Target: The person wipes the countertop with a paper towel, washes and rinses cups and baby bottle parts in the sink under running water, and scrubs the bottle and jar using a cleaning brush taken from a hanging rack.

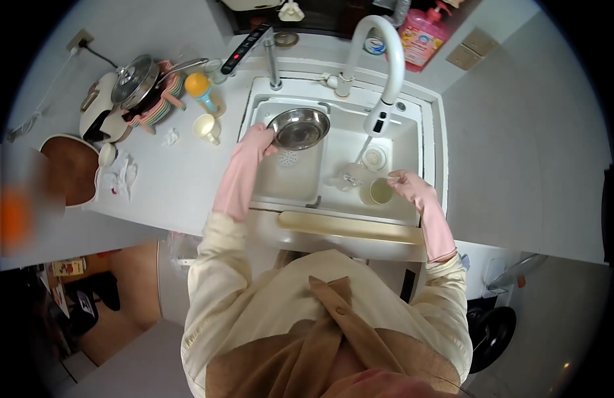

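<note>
Cream sleeves point(217, 265) and a brown garment front point(274, 351) nearest the camera. Next, a pale ledge point(350, 227) along the front of the double sink point(300, 189). Pink gloves on both hands.

Right hand point(414, 188): over the right basin, fingers loosely curved, tips at the rim of a greenish cup point(381, 192). Can't tell if they pinch it or just touch. Cup sits toward the front of that basin, mouth facing up.

Left hand point(257, 142): thumb and fingers pinching the near-left rim of a shiny metal bowl point(299, 129). Bowl is over the left basin, close to the divider, inside visible from above.

Farther in: white strainer point(374, 158) behind the cup; thin water stream point(364, 149) dropping from the white faucet point(390, 63) into the right basin.

Left counter point(177, 176): crumpled tissue point(126, 178), then cream mug point(206, 128), then orange-capped bottle point(201, 91). Glass-lidded pan point(136, 81) farther left, striped cloth point(162, 106) at its side.

Back: slim metal tap point(274, 66) behind the left basin; pink pump bottle point(421, 40) in the corner right of the faucet.
</note>
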Tool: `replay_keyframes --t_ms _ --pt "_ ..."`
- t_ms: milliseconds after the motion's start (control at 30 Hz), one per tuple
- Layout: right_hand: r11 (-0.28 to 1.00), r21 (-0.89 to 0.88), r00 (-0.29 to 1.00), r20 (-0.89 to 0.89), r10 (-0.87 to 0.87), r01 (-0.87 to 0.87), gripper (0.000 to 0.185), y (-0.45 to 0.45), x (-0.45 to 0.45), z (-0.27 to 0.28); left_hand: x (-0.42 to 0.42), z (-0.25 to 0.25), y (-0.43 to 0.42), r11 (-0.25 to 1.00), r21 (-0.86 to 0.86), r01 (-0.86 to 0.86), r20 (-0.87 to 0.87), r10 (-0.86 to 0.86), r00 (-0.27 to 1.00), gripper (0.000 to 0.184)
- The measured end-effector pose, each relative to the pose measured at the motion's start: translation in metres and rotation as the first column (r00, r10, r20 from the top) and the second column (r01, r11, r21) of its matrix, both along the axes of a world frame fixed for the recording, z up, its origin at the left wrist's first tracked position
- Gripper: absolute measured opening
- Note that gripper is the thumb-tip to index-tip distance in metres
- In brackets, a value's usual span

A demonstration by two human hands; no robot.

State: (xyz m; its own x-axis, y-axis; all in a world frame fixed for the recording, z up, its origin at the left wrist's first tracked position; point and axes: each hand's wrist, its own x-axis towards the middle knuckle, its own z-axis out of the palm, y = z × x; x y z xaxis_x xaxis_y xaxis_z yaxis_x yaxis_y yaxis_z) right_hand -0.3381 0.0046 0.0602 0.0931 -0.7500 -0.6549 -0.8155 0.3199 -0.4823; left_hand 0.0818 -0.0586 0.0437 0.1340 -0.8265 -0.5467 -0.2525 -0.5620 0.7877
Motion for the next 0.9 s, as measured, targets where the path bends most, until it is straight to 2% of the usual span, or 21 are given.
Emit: replay_keyframes --t_ms 33,67,133,167,233,300,333,433,467,533,567,600,700,767,800,867,900 --pt "1.0 -0.012 1.0 -0.01 -0.011 0.01 0.049 0.004 -0.003 0.006 -0.009 -0.005 -0.016 0.998 0.018 0.054 0.052 -0.055 0.997 0.01" --pt "0.996 -0.019 0.993 0.088 -0.083 0.085 0.044 0.009 -0.012 0.002 -0.02 -0.009 -0.032 0.993 0.037 0.109 0.104 -0.112 0.988 0.01" --pt "0.995 -0.046 0.995 0.048 -0.087 0.089 0.044 0.018 -0.025 -0.001 -0.04 -0.023 -0.058 0.982 0.074 0.176 0.182 -0.187 0.965 0.012" --pt "0.994 -0.057 0.996 0.028 -0.088 0.089 0.044 0.023 -0.031 -0.001 -0.047 -0.029 -0.066 0.97 0.116 0.215 0.137 -0.23 0.963 0.012" --pt "0.988 -0.049 0.988 -0.026 -0.149 0.148 0.046 0.032 -0.033 0.006 -0.07 -0.004 -0.069 0.936 0.198 0.291 0.044 -0.305 0.951 0.014" --pt "0.981 -0.038 0.982 -0.022 -0.19 0.189 0.048 0.039 -0.041 0.006 -0.089 -0.022 -0.073 0.958 0.272 0.094 -0.288 -0.013 0.958 0.016" --pt "0.982 -0.011 0.982 -0.02 -0.189 0.189 0.049 0.041 -0.046 0.005 -0.093 -0.025 -0.073 0.95 0.302 0.083 -0.329 0.022 0.944 0.016" --pt "0.973 -0.021 0.973 0.006 -0.23 0.23 0.047 0.049 -0.056 -0.008 -0.098 -0.025 -0.055 0.992 0.113 0.051 -0.448 0.005 0.894 0.018" --pt "0.973 -0.026 0.973 0.044 -0.229 0.23 0.046 0.051 -0.063 -0.017 -0.09 -0.036 -0.05 0.996 -0.047 0.071 -0.463 -0.084 0.882 0.018" --pt "0.973 -0.033 0.968 0.115 -0.224 0.229 0.046 0.055 -0.07 -0.021 -0.085 -0.031 -0.046 0.999 0.03 0.028 -0.464 -0.011 0.886 0.02" --pt "0.97 -0.026 0.967 0.094 -0.237 0.241 0.045 0.056 -0.074 -0.022 -0.082 -0.028 -0.044 0.998 0.069 0.005 -0.462 0.027 0.886 0.022" --pt "0.967 -0.017 0.965 0.074 -0.251 0.253 0.045 0.057 -0.068 -0.008 -0.069 -0.053 -0.076 0.966 0.257 0.024 -0.406 0.085 0.91 0.023" --pt "0.958 -0.018 0.956 0.082 -0.283 0.285 0.044 0.06 -0.068 -0.01 -0.034 -0.063 -0.074 0.941 0.338 0.008 -0.321 0.107 0.941 0.019" --pt "0.96 -0.024 0.958 0.073 -0.277 0.279 0.043 0.057 -0.069 -0.015 -0.011 -0.059 -0.055 0.975 0.224 0.01 -0.177 0.03 0.984 0.02" --pt "0.965 -0.021 0.964 0.05 -0.26 0.261 0.042 0.053 -0.068 -0.017 0.004 -0.067 -0.048 0.974 0.215 0.075 -0.054 -0.065 0.996 0.022" --pt "0.975 -0.017 0.975 0.003 -0.222 0.222 0.041 0.045 -0.065 -0.019 0.031 -0.09 -0.032 0.954 0.22 0.203 0.191 -0.246 0.95 0.026" --pt "0.976 -0.011 0.976 0.0 -0.218 0.218 0.041 0.04 -0.063 -0.02 0.029 -0.079 -0.014 0.956 0.224 0.188 0.266 -0.246 0.932 0.028"
